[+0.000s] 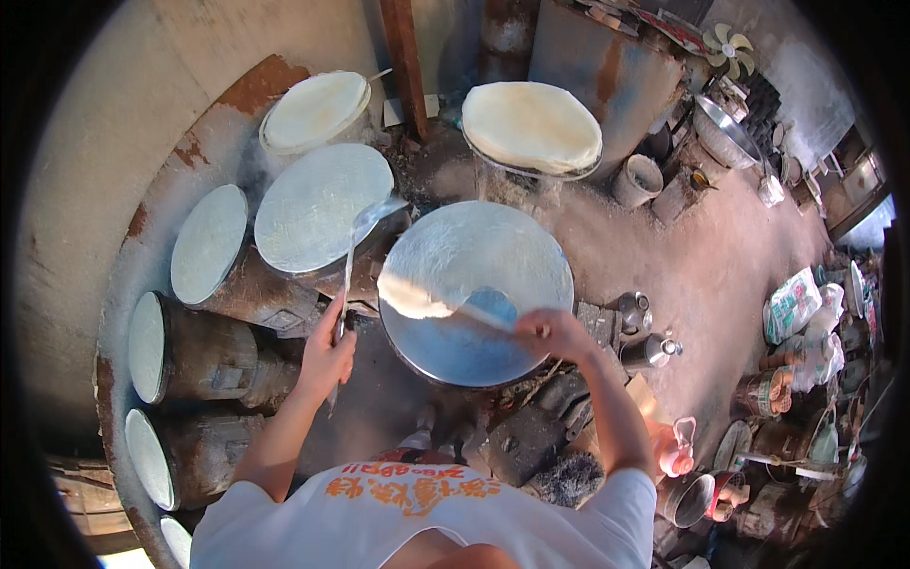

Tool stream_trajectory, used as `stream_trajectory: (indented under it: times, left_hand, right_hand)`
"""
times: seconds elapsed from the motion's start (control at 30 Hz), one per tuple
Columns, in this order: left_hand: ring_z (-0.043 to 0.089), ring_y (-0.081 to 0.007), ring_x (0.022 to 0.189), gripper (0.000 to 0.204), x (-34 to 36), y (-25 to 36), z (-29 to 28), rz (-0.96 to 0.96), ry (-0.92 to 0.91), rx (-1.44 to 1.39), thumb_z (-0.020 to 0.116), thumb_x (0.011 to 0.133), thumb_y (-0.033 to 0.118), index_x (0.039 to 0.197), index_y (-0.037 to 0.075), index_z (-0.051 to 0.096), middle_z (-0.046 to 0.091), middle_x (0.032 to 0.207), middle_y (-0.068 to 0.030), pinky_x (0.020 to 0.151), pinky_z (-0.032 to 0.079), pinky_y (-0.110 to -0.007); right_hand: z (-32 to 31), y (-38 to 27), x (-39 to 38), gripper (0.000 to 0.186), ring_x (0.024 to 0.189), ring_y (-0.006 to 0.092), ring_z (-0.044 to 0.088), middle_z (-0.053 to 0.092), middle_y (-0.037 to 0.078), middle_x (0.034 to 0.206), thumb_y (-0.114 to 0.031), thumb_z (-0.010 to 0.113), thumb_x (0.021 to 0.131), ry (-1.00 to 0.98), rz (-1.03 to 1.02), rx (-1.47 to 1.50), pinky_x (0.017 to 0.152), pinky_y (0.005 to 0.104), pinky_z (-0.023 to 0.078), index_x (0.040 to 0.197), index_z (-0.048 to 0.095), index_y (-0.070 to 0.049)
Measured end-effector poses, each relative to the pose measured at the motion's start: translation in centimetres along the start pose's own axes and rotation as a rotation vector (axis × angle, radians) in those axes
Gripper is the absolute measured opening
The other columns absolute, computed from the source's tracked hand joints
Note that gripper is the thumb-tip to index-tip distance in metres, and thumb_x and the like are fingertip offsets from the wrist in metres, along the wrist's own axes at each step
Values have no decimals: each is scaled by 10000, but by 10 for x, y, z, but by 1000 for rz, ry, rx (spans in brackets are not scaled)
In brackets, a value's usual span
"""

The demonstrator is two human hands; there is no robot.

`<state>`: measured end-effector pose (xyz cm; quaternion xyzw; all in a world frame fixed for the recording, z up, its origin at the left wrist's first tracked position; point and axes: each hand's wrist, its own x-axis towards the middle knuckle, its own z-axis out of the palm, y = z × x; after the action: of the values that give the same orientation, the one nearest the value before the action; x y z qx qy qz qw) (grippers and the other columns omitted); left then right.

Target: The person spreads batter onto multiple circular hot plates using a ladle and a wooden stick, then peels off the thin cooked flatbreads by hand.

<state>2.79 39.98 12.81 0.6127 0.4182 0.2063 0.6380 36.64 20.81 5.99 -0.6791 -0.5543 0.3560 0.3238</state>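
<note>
My left hand [329,356] is closed around the long handle of a metal ladle [368,220]. The ladle's head is raised by the edge of a round pan [322,204] coated with a pale layer. In front of me a large, shiny round metal pan [474,356] stands with its surface mostly bare. My right hand [552,336] is over this pan's right side, gripping a long stick-like handle. At the handle's far end is a broad pale head [413,297], low over the left part of the pan. Motion smears it, so I cannot tell whether it touches.
Several pale-coated round pans, one nearby [209,245], curve along the left wall. A thick stack of pale flatbreads [531,125] sits at the back. To the right are metal flasks [651,351], a pink jug [675,448] and crowded clutter. A fan [728,47] stands far right.
</note>
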Motion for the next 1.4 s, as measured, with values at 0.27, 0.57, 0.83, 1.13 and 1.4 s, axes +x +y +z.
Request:
stream_trajectory:
  times: [0.27,0.57,0.83,1.13,1.4]
  left_hand:
    - [385,-65,376,653,-36,-6,-36,31,10,80,460,897,-16,1483,173,243,410,558,26,343,345,-221]
    - [344,-85,352,710,-47,26,2,-25,-9,-150,438,853,-31,1491,189,216,357,535,10,329,299,-252]
    - [355,-71,393,703,-35,34,-7,-18,-201,-404,465,886,6,1496,225,193,363,577,15,362,317,-232]
    - [379,-58,384,677,-30,28,-104,289,-290,-299,473,909,-11,1496,109,158,444,598,7,356,351,-220]
    - [380,-34,389,654,-34,11,-194,348,-456,-317,449,923,-18,1495,121,163,436,558,27,354,362,-199]
  right_hand:
    - [-23,30,-54,331,837,151,636,688,45,894,-33,631,721,-104,27,116,738,272,496,1030,705,-125]
    - [2,5,-104,426,922,214,637,679,87,994,51,625,655,-13,60,54,784,304,501,1056,680,-79]
    - [98,-35,-113,325,887,207,652,694,60,968,103,596,682,311,-144,-301,753,321,519,943,706,-57]
    - [332,-120,86,267,638,121,596,653,102,1016,-97,531,943,715,159,1156,523,228,473,1196,466,-42]
    - [426,-164,103,252,543,92,415,500,15,791,-186,488,973,1093,277,1453,454,228,354,1213,414,-197]
